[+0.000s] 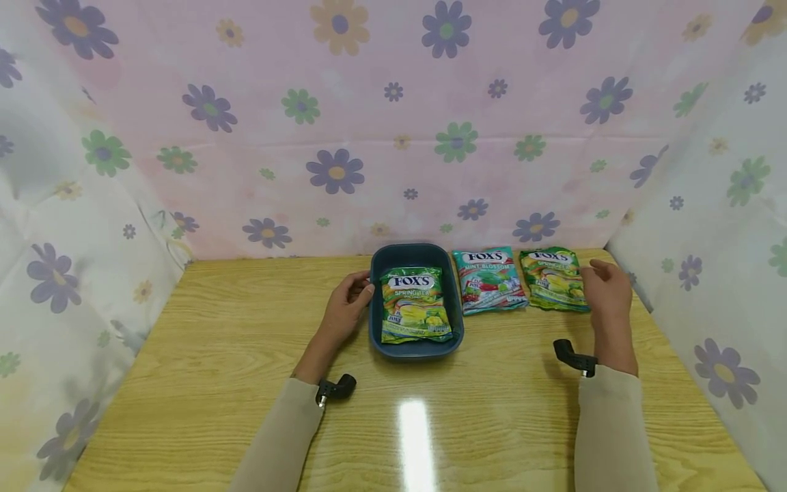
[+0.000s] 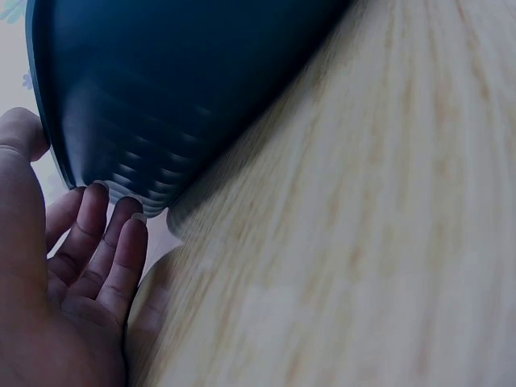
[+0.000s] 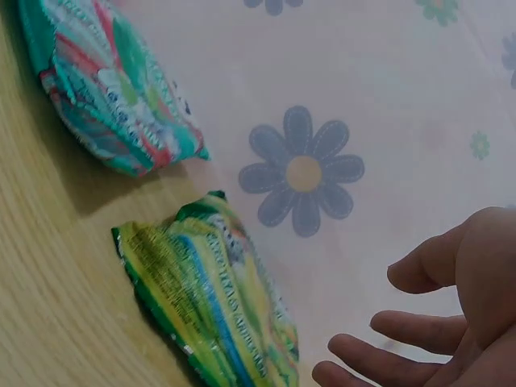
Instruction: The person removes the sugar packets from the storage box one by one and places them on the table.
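A pink flowered cloth (image 1: 381, 130) hangs behind the far edge of the yellowish wood-grain surface (image 1: 203, 369). Near that edge's middle stands a dark blue, round-cornered rectangular plastic tub (image 1: 416, 351), a glossy green-and-yellow plastic Spring Tea bag (image 1: 415, 307) face up inside. Rightward along the same edge lie a teal-and-red plastic Mint Blossom bag (image 1: 490, 281), then a second green-and-yellow plastic bag (image 1: 552, 280) towards the far right corner. My left hand (image 1: 344, 305) touches the tub's left side, fingers loosely bent, ungrasping; my right hand (image 1: 610, 292), released, thumb and fingers apart, is just beside the second bag's right end.
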Motion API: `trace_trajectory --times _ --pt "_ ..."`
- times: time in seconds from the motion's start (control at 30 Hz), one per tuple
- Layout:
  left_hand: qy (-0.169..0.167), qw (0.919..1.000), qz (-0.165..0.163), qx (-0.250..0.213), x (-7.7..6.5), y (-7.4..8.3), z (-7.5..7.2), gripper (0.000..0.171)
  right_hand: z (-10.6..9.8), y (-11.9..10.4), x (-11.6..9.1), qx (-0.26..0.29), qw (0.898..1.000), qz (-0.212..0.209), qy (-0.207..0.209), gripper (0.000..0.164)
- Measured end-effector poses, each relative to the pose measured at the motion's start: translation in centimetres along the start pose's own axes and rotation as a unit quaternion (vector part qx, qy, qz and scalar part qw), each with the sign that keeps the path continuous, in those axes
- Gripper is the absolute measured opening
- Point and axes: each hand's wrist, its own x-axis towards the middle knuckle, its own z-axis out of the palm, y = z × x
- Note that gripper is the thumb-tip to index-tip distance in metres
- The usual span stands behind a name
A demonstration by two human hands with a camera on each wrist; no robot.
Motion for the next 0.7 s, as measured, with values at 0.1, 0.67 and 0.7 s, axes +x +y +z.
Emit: trace_trajectory --times 0.1,0.67,0.7 --pt "0.009 0.9999 0.004 -0.002 0.1 -0.5 0.1 0.044 -0.1 -0.6 -0.3 0.002 1.0 -0.007 0.001 0.06" --pt "0.015 0.9998 0.003 -0.012 0.1 -0.8 0.1 0.042 0.6 -4.1 -3.2 0.046 0.989 -0.104 -0.098 0.062" --pt "0.014 0.9999 0.002 -0.009 0.1 -0.7 0.1 0.043 0.7 -4.3 -3.3 0.047 0.988 -0.108 -0.103 0.062"
